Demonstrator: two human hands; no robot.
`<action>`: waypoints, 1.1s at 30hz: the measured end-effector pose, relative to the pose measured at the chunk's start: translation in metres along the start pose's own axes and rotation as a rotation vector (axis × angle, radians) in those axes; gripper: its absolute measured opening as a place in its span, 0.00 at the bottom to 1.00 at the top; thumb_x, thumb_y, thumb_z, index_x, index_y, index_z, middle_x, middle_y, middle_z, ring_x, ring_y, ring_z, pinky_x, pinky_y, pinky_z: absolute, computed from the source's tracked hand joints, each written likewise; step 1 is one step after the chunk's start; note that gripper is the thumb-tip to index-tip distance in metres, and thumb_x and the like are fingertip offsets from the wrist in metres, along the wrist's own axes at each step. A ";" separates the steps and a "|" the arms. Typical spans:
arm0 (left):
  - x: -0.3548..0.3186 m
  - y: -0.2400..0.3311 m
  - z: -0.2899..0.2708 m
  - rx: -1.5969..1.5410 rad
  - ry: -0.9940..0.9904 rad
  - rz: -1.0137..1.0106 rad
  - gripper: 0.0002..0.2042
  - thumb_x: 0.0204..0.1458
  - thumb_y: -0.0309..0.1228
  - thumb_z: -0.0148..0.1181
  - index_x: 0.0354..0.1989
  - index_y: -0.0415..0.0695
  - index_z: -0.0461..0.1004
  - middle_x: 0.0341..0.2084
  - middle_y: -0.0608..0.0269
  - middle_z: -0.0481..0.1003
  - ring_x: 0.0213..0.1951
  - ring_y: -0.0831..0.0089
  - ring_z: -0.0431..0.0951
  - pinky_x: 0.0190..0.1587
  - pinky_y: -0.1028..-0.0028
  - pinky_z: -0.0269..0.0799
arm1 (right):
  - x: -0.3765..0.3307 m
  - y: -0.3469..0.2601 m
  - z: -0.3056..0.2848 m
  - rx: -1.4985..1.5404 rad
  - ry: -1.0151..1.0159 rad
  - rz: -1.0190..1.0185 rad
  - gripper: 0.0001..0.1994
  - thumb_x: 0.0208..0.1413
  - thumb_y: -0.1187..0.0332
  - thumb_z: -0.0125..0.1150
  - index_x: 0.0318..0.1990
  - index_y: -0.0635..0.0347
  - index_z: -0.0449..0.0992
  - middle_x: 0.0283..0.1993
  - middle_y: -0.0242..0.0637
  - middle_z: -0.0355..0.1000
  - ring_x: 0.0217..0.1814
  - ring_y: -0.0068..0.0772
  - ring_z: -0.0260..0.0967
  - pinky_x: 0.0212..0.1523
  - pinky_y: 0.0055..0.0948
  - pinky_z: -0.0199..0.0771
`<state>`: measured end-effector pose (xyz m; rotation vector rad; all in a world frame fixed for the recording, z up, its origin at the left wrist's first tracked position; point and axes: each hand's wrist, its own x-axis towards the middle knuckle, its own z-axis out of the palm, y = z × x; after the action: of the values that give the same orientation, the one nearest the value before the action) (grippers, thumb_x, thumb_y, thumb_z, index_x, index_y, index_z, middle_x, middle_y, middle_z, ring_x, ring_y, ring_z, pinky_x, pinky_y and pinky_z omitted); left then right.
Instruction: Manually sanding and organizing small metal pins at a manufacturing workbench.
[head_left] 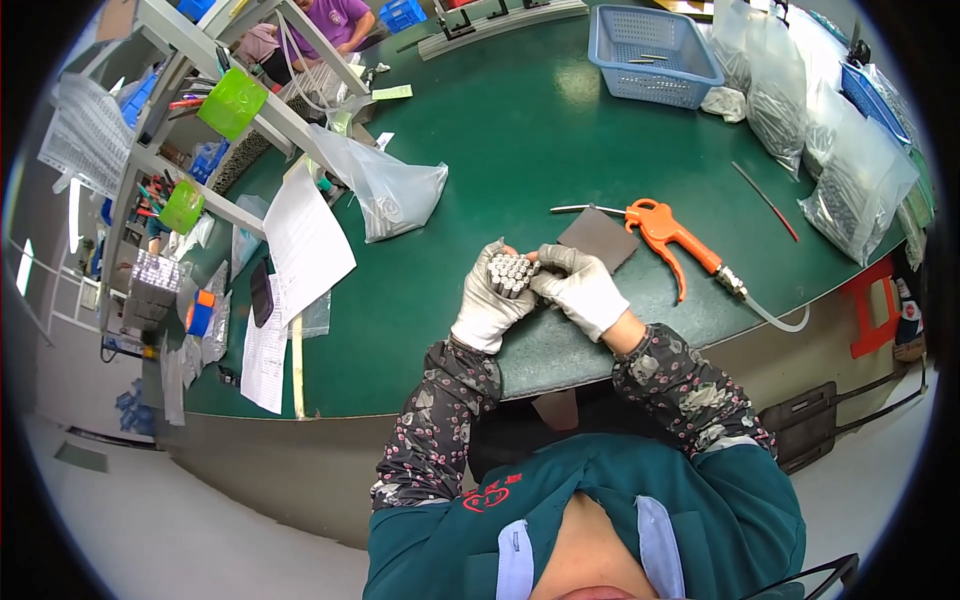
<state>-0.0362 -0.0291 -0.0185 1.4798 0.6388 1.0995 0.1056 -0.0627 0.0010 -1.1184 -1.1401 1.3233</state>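
At the frame's centre, the left hand (490, 300) curls round metal rods (512, 275); the right hand (580, 291) is at their edge, whether pinching one I cannot tell; a slack left grip could spill them

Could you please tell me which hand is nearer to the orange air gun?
Right: the right hand is just below and left of the orange air gun; the left hand is farther left.
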 end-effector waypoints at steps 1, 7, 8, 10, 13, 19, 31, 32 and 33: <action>0.001 0.002 0.000 0.002 -0.001 -0.005 0.17 0.41 0.22 0.54 0.41 0.40 0.59 0.29 0.71 0.71 0.36 0.79 0.70 0.50 0.79 0.62 | 0.001 0.003 0.000 0.013 0.006 -0.039 0.13 0.46 0.74 0.55 0.41 0.67 0.73 0.33 0.34 0.71 0.29 0.15 0.64 0.31 0.16 0.66; 0.000 0.006 -0.002 0.164 0.006 -0.054 0.17 0.39 0.20 0.55 0.39 0.38 0.59 0.29 0.70 0.70 0.35 0.78 0.71 0.48 0.80 0.64 | 0.000 0.001 0.000 0.037 -0.003 0.035 0.12 0.46 0.74 0.53 0.40 0.67 0.73 0.27 0.32 0.71 0.23 0.15 0.63 0.26 0.17 0.65; 0.000 0.004 -0.004 0.194 -0.004 -0.027 0.18 0.38 0.21 0.56 0.39 0.38 0.60 0.28 0.70 0.70 0.34 0.78 0.71 0.48 0.79 0.64 | 0.000 0.001 0.000 0.040 -0.002 0.035 0.12 0.46 0.74 0.53 0.40 0.67 0.73 0.27 0.32 0.71 0.23 0.15 0.63 0.26 0.17 0.65; 0.000 0.002 -0.006 0.225 -0.013 -0.002 0.18 0.37 0.21 0.57 0.39 0.38 0.60 0.28 0.70 0.70 0.33 0.77 0.71 0.48 0.79 0.64 | -0.001 0.000 0.001 0.069 -0.002 0.027 0.12 0.46 0.75 0.54 0.39 0.67 0.73 0.27 0.33 0.71 0.23 0.16 0.63 0.25 0.17 0.65; 0.000 -0.002 -0.006 0.267 0.015 0.034 0.19 0.36 0.21 0.57 0.39 0.38 0.60 0.27 0.70 0.70 0.32 0.76 0.71 0.48 0.78 0.63 | 0.000 0.003 0.001 0.086 -0.006 0.009 0.12 0.46 0.74 0.54 0.39 0.67 0.73 0.27 0.33 0.71 0.23 0.16 0.63 0.25 0.17 0.65; 0.004 -0.010 -0.013 0.655 -0.072 0.280 0.17 0.37 0.21 0.56 0.38 0.38 0.61 0.26 0.70 0.70 0.35 0.75 0.70 0.50 0.78 0.62 | -0.003 0.001 0.001 0.085 0.006 0.009 0.12 0.46 0.74 0.53 0.40 0.68 0.72 0.27 0.33 0.71 0.23 0.16 0.63 0.25 0.17 0.65; -0.001 0.008 -0.004 0.153 -0.029 -0.093 0.18 0.38 0.19 0.56 0.39 0.39 0.60 0.28 0.70 0.69 0.33 0.78 0.70 0.48 0.79 0.63 | 0.003 0.008 0.001 0.089 -0.021 0.040 0.11 0.49 0.74 0.53 0.41 0.66 0.71 0.26 0.28 0.68 0.22 0.13 0.61 0.21 0.13 0.62; -0.001 0.009 -0.002 0.050 0.000 -0.121 0.19 0.38 0.18 0.56 0.40 0.38 0.59 0.28 0.70 0.69 0.33 0.79 0.70 0.47 0.80 0.64 | 0.003 0.007 0.000 0.088 -0.019 0.041 0.11 0.49 0.74 0.53 0.41 0.66 0.71 0.26 0.28 0.68 0.22 0.13 0.61 0.21 0.13 0.62; -0.001 0.009 -0.001 -0.052 0.029 -0.149 0.20 0.38 0.17 0.57 0.41 0.38 0.59 0.29 0.69 0.69 0.33 0.79 0.70 0.45 0.80 0.65 | 0.003 0.007 0.001 0.093 -0.010 0.041 0.12 0.47 0.73 0.53 0.40 0.66 0.72 0.26 0.31 0.69 0.21 0.14 0.62 0.21 0.15 0.64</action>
<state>-0.0398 -0.0316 -0.0101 1.3516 0.7238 1.0164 0.1042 -0.0600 -0.0056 -1.0733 -1.0573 1.4007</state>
